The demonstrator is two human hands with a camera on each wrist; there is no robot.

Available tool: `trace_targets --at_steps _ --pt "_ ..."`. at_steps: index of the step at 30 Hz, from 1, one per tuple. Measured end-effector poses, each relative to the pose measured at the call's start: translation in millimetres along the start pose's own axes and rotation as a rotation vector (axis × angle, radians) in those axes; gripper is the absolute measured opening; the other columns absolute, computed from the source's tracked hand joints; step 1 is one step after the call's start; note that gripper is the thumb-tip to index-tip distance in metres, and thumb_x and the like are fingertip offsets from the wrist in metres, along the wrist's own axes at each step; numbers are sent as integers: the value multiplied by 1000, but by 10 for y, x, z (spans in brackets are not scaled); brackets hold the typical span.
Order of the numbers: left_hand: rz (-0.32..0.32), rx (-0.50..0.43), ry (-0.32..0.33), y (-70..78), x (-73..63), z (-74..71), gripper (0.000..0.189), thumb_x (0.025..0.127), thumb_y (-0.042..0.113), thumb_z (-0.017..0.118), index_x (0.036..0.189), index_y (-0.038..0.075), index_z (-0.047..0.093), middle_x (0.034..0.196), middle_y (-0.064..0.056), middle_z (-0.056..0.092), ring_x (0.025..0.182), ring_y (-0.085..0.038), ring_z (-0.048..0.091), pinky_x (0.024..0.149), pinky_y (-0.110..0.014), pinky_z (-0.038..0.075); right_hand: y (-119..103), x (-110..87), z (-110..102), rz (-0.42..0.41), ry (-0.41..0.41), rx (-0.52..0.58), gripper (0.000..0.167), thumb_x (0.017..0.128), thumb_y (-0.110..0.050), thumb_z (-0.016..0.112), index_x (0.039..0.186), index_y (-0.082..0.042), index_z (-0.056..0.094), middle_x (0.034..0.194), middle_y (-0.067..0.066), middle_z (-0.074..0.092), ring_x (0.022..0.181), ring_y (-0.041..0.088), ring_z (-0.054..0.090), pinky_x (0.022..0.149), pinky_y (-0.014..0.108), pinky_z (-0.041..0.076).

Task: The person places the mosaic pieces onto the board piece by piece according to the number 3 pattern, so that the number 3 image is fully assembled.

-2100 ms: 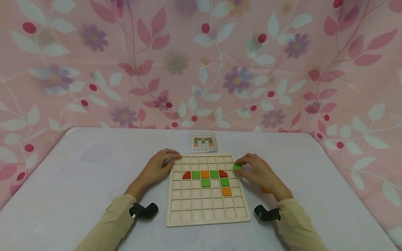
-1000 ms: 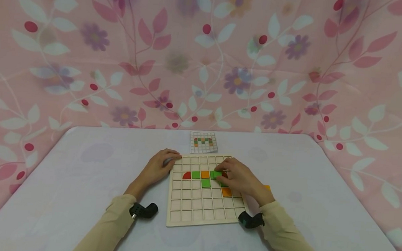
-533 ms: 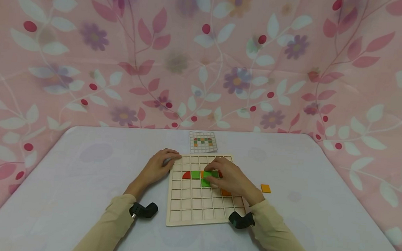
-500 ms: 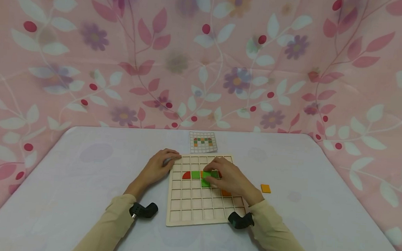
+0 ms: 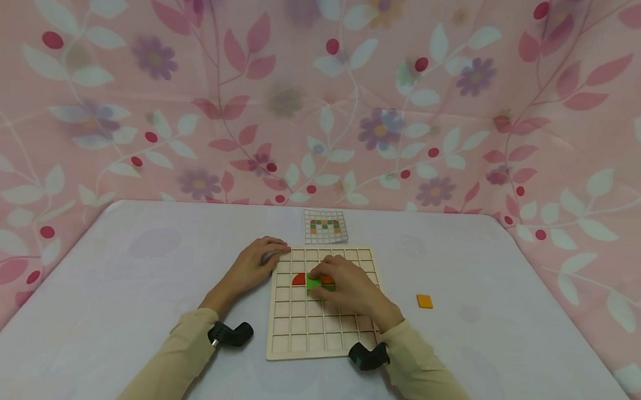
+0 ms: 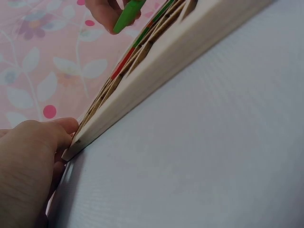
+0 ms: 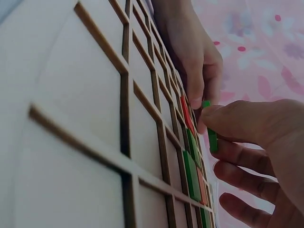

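A wooden grid board (image 5: 296, 344) lies on the table, with coloured tiles in some of its cells. My left hand (image 5: 253, 264) grips the board's far left corner; in the left wrist view its thumb overlaps the edge. Over the board, my right hand (image 5: 348, 290) pinches a green square tile (image 7: 212, 137) between thumb and fingertips. In the right wrist view that tile is tilted on edge, apart from the tiles set in the grid. A red rounded tile (image 5: 299, 279) sits in a cell just left of it. The right hand hides several set tiles in the head view.
An orange square tile (image 5: 424, 301) lies on the white tabletop right of the board. Behind the board lies a printed pattern card (image 5: 324, 227) with a coloured grid. A pink floral cloth (image 5: 282, 100) hangs behind the table.
My right hand has carried the green tile from the board's right edge leftward across the coloured row. The orange tile on the table has come into full view. My left hand stays put.
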State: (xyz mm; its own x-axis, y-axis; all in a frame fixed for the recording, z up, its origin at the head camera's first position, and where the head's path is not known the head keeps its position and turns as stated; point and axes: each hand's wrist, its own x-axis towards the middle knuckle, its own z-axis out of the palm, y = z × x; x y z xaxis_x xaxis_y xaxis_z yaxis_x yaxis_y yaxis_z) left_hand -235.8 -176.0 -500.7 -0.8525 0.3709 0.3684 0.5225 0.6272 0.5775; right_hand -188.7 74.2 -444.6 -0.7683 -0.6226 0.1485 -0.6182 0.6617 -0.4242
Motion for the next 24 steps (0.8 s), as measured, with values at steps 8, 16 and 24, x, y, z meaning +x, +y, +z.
trace_targets --at_steps 8,16,24 --pt "7 -6 2 -19 -3 0 24 92 11 59 114 15 69 120 -3 62 114 -25 55 99 -46 43 -92 69 83 -20 -32 -23 24 86 -34 68 106 -22 70 103 -8 62 89 7 53 76 23 45" --pt "9 -16 8 -27 -1 8 25 92 9 59 114 16 69 120 -2 62 114 -24 55 99 -45 43 -161 114 138 -72 -8 -32 22 86 -31 68 104 -20 70 101 -6 65 93 10 56 82 28 48" --pt "37 -10 33 -24 -2 14 25 91 7 60 113 14 69 119 -3 63 111 -24 56 96 -46 44 -169 123 181 -73 -5 -66 22 85 -31 69 105 -21 70 102 -7 64 97 10 56 83 29 48"
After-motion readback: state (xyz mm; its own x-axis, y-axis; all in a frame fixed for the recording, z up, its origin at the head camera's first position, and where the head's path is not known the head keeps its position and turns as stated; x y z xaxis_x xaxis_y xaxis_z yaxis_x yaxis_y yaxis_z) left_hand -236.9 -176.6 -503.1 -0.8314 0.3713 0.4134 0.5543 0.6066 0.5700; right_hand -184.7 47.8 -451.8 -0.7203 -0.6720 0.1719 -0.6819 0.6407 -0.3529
